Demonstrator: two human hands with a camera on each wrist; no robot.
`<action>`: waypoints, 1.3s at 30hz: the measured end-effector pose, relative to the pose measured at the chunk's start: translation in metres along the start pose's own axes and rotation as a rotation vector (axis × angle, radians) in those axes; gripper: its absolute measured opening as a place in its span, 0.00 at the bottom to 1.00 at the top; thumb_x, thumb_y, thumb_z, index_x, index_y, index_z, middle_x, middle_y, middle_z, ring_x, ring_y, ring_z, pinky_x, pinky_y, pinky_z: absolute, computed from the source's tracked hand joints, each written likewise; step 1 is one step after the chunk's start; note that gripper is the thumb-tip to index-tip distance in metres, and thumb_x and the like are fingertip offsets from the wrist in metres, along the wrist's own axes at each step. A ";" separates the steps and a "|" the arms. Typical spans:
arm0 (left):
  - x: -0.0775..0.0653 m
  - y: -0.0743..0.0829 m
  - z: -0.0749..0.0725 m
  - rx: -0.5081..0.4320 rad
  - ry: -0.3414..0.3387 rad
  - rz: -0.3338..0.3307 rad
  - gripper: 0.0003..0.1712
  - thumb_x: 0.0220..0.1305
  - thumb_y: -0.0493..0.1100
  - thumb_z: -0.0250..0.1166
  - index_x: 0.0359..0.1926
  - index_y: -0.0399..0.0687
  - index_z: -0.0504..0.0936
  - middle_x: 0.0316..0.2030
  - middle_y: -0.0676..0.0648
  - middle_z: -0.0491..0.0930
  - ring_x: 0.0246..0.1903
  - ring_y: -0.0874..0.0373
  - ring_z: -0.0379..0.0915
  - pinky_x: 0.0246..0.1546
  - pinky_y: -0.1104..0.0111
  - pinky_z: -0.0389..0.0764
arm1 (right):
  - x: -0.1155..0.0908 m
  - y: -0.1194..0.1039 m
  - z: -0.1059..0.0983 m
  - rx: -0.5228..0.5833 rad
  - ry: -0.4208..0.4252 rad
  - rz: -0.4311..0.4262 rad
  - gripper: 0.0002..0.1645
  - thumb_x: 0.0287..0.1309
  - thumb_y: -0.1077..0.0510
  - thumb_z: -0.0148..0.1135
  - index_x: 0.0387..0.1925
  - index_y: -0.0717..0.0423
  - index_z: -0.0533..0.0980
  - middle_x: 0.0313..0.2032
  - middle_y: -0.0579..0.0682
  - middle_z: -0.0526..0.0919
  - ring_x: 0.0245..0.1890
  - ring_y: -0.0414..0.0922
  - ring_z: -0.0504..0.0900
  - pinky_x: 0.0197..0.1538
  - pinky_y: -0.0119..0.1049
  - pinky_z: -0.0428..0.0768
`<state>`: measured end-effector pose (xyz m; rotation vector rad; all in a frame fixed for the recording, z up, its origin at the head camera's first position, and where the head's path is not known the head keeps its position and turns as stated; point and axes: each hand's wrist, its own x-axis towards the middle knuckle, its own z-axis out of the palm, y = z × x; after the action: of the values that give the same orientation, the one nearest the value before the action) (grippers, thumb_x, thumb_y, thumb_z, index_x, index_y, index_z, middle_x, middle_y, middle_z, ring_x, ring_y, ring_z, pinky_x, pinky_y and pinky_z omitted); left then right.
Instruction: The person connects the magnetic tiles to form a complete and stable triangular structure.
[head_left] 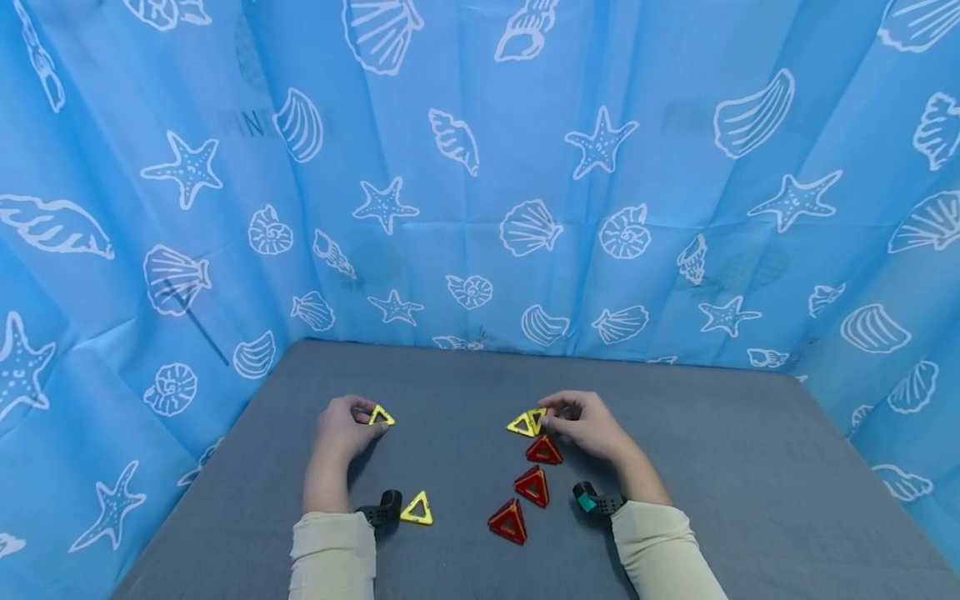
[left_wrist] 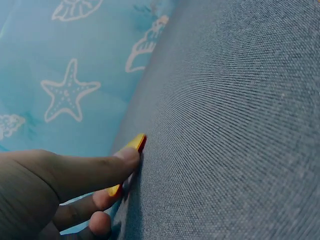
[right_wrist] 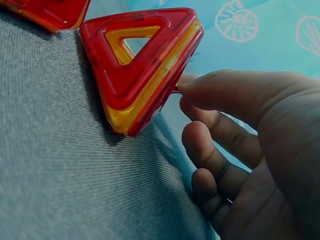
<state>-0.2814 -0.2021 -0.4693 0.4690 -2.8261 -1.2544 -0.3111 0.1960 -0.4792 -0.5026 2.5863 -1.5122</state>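
Note:
My left hand (head_left: 347,429) pinches a yellow triangular magnetic tile (head_left: 380,415) between thumb and fingers over the left of the table. The left wrist view shows that tile (left_wrist: 135,142) edge-on, with a strip of red along it. Further right, my right hand (head_left: 588,423) pinches a yellow triangular tile (head_left: 538,415), which meets a second yellow triangular tile (head_left: 521,425) on its left. In the right wrist view a red and yellow triangular piece (right_wrist: 145,65) hides most of what the right fingers hold. That piece is the nearest red triangle (head_left: 543,451) in the head view.
Two more red triangular pieces, one (head_left: 532,486) and another (head_left: 508,522), form a line toward the table's front. A yellow triangular tile (head_left: 417,509) lies beside the left wrist's black camera band (head_left: 384,508). A blue shell-patterned curtain (head_left: 480,208) borders the grey table (head_left: 712,450).

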 end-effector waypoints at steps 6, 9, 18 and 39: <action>0.003 0.000 0.002 0.009 -0.034 0.007 0.24 0.67 0.45 0.76 0.60 0.40 0.84 0.45 0.39 0.83 0.40 0.49 0.79 0.36 0.61 0.77 | 0.000 0.001 0.001 0.003 0.000 0.002 0.17 0.71 0.59 0.68 0.57 0.64 0.83 0.43 0.58 0.86 0.34 0.46 0.80 0.31 0.35 0.80; 0.003 0.002 0.004 -0.006 -0.020 0.044 0.24 0.68 0.43 0.74 0.61 0.39 0.84 0.45 0.40 0.83 0.41 0.49 0.78 0.38 0.59 0.77 | 0.001 0.002 0.001 0.007 0.002 0.001 0.17 0.71 0.59 0.68 0.57 0.64 0.83 0.42 0.58 0.86 0.34 0.47 0.80 0.31 0.36 0.80; -0.004 0.022 0.014 -0.047 0.005 0.144 0.15 0.68 0.40 0.73 0.53 0.41 0.88 0.48 0.39 0.87 0.48 0.45 0.82 0.49 0.51 0.82 | 0.000 0.003 0.001 0.006 0.001 -0.018 0.17 0.71 0.60 0.68 0.57 0.65 0.83 0.42 0.57 0.86 0.34 0.46 0.80 0.30 0.35 0.79; -0.024 0.081 0.070 -0.044 -0.201 0.405 0.07 0.74 0.35 0.66 0.47 0.48 0.88 0.45 0.46 0.86 0.41 0.55 0.81 0.46 0.55 0.83 | 0.000 0.001 0.001 0.003 0.004 -0.001 0.17 0.72 0.59 0.68 0.57 0.63 0.83 0.44 0.57 0.85 0.35 0.47 0.80 0.32 0.35 0.80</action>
<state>-0.2895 -0.0934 -0.4549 -0.2363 -2.8337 -1.3319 -0.3115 0.1954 -0.4804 -0.5015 2.5867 -1.5186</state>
